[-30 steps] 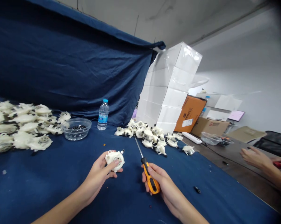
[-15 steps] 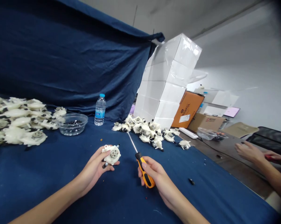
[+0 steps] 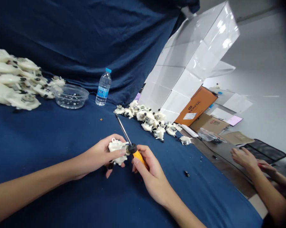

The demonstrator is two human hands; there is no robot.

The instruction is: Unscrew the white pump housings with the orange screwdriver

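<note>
My left hand (image 3: 104, 155) is closed round a white plastic housing (image 3: 116, 148) with a round metal part at its right side, the thumb lying across its front. In my right hand (image 3: 149, 174) is a screwdriver with a yellow and black handle (image 3: 139, 157). Its metal shaft points up and away to the left, the tip near the pile of like white housings (image 3: 147, 118). The screwdriver's black collar is right beside the held housing; whether they touch I cannot tell.
A clear plastic bowl (image 3: 71, 101) with small dark parts stands beside a larger pile of white housings (image 3: 12, 79). Behind are a water bottle (image 3: 103, 88) and stacked white boxes (image 3: 171, 76). A small black part (image 3: 186, 173) lies on the blue cloth. Another person's hands (image 3: 244, 158) work at right.
My hands have come together, and the housing in my left hand has turned to the right. The screwdriver handle has moved left, close to the housing. The view has tilted and shifted.
</note>
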